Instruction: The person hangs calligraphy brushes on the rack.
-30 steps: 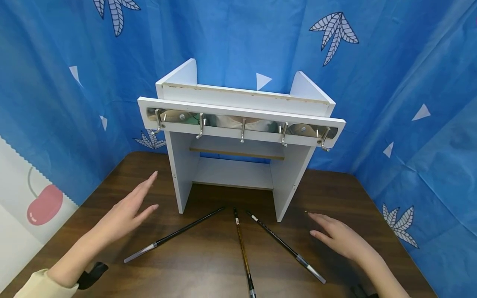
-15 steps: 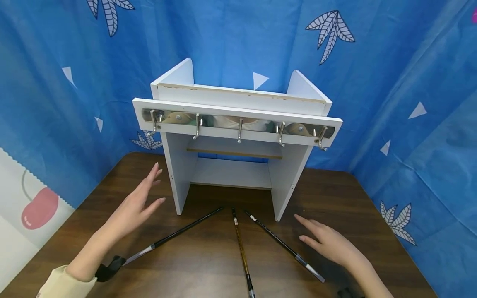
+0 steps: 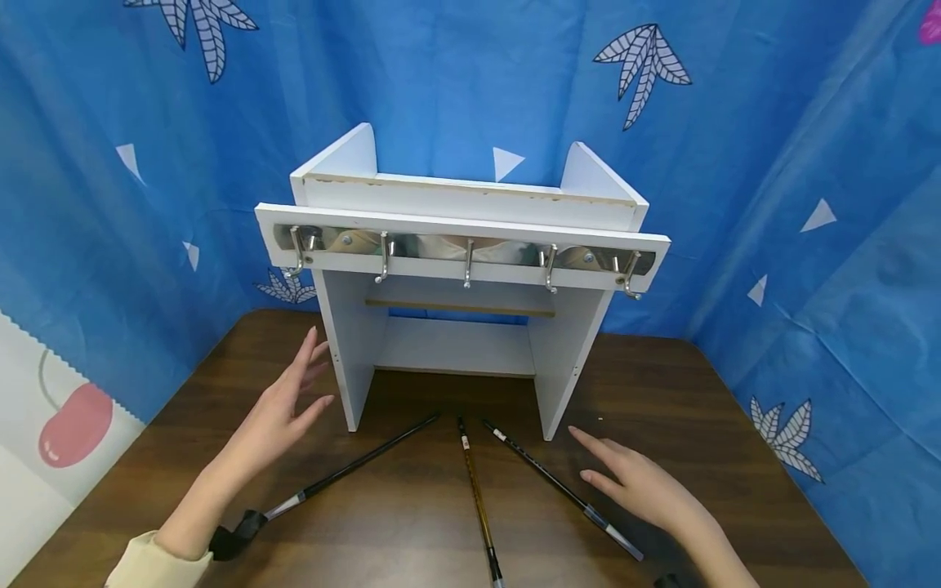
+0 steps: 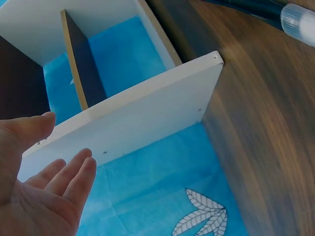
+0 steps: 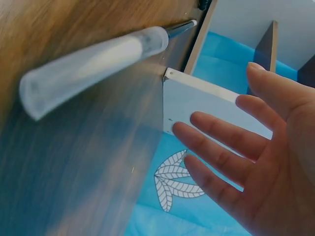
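A white shelf rack [image 3: 470, 201] stands upright on the brown table, its hook rail [image 3: 434, 245] bearing several metal hooks across the front. My left hand [image 3: 274, 416] hovers left of the rack's left side panel, fingers extended, holding nothing. To the right of the rack, my right hand [image 3: 641, 485] is held with spread fingers and nothing in it. Three capped calligraphy brushes lie fanned out before the rack: a black brush [image 3: 367, 457] at left, a brown brush [image 3: 476, 492] in the middle and another black brush [image 3: 547, 475] at right, its clear cap [image 5: 93, 69] close in the right wrist view.
A blue curtain [image 3: 456, 73] with white leaf prints hangs close behind and beside the brown table [image 3: 397, 531]. At the left, a white cloth [image 3: 44, 490] bears a pink cherry print. The hook rail juts out past both sides of the rack.
Both hands have moved inward toward the rack, the left to the right and the right to the left. The view has shifted slightly; the brushes and rack stay in place.
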`<state>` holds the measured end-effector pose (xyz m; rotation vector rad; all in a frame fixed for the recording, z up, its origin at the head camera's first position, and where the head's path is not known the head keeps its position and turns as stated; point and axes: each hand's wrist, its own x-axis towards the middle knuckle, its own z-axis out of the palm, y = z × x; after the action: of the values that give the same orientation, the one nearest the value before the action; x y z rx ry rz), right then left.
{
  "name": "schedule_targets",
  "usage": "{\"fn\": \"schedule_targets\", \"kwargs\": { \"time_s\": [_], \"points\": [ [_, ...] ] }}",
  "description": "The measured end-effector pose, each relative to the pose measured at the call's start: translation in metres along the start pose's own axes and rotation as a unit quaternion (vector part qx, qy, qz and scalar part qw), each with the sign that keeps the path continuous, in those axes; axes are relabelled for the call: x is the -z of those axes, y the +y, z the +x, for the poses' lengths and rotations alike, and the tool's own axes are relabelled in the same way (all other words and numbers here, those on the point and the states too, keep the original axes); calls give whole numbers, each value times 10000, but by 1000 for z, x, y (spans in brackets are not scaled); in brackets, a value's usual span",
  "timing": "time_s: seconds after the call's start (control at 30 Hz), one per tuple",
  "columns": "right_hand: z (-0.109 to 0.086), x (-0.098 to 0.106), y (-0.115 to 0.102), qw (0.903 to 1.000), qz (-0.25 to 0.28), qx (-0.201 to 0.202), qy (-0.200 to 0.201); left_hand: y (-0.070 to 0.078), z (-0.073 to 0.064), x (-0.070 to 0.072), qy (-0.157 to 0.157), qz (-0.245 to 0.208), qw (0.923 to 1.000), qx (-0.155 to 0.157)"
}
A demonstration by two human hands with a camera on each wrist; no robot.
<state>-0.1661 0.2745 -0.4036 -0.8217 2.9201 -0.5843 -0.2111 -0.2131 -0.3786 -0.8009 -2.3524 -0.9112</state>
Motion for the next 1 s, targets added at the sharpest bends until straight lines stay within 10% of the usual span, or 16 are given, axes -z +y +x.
{"fn": "schedule_targets", "kwargs": {
  "time_s": [1.0],
  "points": [
    [0, -19, -3, 9995, 255, 16, -186, -12, 3, -29, 136, -264, 9994, 157]
  ]
}}
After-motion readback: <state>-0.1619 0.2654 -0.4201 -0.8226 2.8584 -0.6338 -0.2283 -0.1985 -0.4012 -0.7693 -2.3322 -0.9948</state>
